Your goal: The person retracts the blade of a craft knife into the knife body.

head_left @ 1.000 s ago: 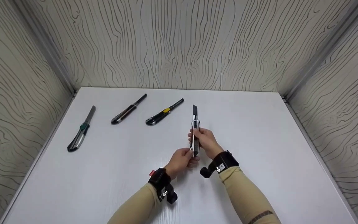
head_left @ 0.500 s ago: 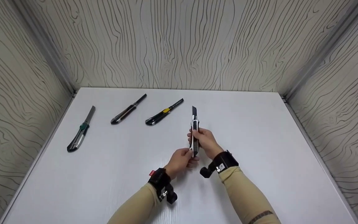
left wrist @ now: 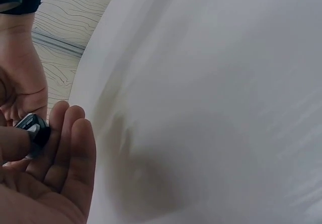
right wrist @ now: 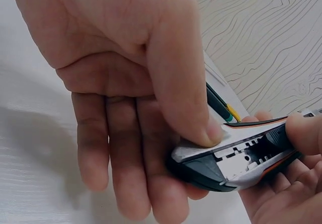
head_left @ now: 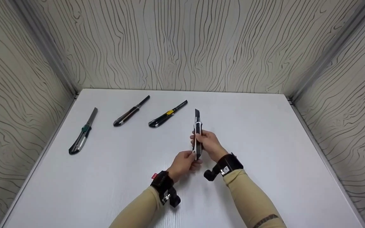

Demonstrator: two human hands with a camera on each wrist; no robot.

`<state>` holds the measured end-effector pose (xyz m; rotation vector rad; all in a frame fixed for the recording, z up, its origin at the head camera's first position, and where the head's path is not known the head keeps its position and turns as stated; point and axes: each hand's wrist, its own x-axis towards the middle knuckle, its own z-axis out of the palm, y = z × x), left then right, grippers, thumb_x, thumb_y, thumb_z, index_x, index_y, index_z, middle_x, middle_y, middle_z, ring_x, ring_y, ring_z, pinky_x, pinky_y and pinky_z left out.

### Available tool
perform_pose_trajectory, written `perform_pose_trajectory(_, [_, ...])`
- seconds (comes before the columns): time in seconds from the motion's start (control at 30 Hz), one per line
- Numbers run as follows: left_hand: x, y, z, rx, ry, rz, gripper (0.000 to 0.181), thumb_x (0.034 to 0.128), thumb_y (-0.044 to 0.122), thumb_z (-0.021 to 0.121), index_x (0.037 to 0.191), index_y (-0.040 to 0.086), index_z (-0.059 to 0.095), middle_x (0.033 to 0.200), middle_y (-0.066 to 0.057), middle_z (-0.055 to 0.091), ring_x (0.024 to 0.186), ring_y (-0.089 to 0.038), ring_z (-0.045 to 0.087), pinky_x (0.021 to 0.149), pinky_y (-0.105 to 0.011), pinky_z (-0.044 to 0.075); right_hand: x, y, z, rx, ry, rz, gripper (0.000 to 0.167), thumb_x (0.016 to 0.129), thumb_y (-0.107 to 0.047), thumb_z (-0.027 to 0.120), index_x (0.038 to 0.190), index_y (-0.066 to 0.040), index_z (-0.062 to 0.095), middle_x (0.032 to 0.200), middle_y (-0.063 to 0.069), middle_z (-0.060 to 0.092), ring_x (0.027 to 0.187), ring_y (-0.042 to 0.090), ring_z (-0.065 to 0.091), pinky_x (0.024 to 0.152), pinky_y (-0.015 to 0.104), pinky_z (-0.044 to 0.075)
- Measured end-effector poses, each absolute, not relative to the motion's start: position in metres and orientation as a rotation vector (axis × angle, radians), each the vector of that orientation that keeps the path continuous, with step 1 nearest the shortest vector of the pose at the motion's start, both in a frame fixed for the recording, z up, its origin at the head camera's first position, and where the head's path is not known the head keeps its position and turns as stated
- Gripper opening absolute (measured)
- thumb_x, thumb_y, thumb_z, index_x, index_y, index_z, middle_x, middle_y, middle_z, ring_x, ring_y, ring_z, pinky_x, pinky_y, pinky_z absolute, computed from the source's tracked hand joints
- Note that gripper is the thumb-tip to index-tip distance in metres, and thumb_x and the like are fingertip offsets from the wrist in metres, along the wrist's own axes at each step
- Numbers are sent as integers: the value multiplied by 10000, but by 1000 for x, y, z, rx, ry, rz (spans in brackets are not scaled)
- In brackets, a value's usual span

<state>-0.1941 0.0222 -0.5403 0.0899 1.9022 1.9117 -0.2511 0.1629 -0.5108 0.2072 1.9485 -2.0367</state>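
Both hands hold a white-and-black utility knife (head_left: 197, 139) above the table, its dark blade pointing toward the back wall. My right hand (head_left: 210, 142) grips the middle of the handle, with the thumb on its upper face. Lower down, my left hand (head_left: 183, 164) pinches the butt end between thumb and fingers. In the left wrist view, only the end of the knife (left wrist: 37, 131) shows beyond the left thumb. A slot with a toothed edge and orange trim on the knife handle (right wrist: 241, 156) appear in the right wrist view; the blade is out of that frame.
Three more utility knives lie apart with blades extended: a green-and-black one (head_left: 80, 139) at left, a dark reddish one (head_left: 127, 116), and a black one with a yellow slider (head_left: 163, 118). The white table (head_left: 265, 133) meets patterned walls (head_left: 182, 44) on three sides.
The held utility knife has shifted slightly left, and its visible blade looks a little shorter. Both hands keep their grip with only small movement. The other knives lie still.
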Motion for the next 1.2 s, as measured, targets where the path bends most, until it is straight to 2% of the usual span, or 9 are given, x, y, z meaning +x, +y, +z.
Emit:
perform_pose_trajectory(0.37, [-196, 22, -539, 92, 1895, 1923, 314, 1024, 127, 418, 1140, -112, 585, 988, -244, 711, 726, -144, 659, 752, -384, 594, -252, 164, -508, 187, 1932, -2032, 330, 999, -59, 495, 1308, 57, 508, 1060, 95, 672, 902, 142, 654, 843, 277, 534])
perform_pose_trajectory(0.5, [-195, 21, -537, 101, 1871, 1939, 308, 1028, 118, 407, 1167, -100, 575, 1051, -271, 694, 807, -182, 683, 802, -391, 589, -250, 166, -508, 120, 1914, -2029, 348, 1008, -86, 491, 1325, 58, 484, 1090, 93, 672, 932, 140, 653, 872, 277, 527])
perform_pose_trajectory(0.7, [-197, 19, -534, 106, 1897, 1964, 299, 1034, 129, 407, 1171, -65, 589, 1040, -210, 706, 916, -252, 693, 819, -386, 576, -251, 167, -509, 83, 1953, -2013, 389, 1007, -161, 523, 1327, 58, 498, 1168, 130, 680, 988, 149, 665, 884, 279, 526])
perform_pose_trajectory(0.93, [-197, 18, -533, 96, 1938, 1961, 311, 1040, 164, 410, 1167, -49, 598, 1041, -207, 707, 937, -274, 693, 810, -397, 575, -250, 164, -508, 158, 1980, -2013, 385, 1007, -217, 534, 1251, 80, 558, 1056, 96, 711, 910, 144, 671, 794, 261, 534])
perform_pose_trajectory(1.1, [-198, 19, -535, 93, 1932, 1957, 310, 1042, 168, 411, 1179, -38, 597, 1036, -192, 710, 931, -257, 694, 816, -391, 578, -248, 163, -507, 185, 1978, -2011, 392, 1007, -244, 533, 1227, 77, 577, 1001, 76, 715, 882, 135, 676, 786, 264, 539])
perform_pose_trajectory(1.2, [-198, 19, -534, 111, 1912, 1961, 323, 1039, 166, 410, 1173, -64, 593, 1032, -199, 711, 937, -298, 698, 818, -405, 582, -247, 162, -507, 206, 1982, -2035, 368, 1011, -233, 525, 1203, 73, 592, 974, 67, 714, 874, 139, 674, 786, 265, 537])
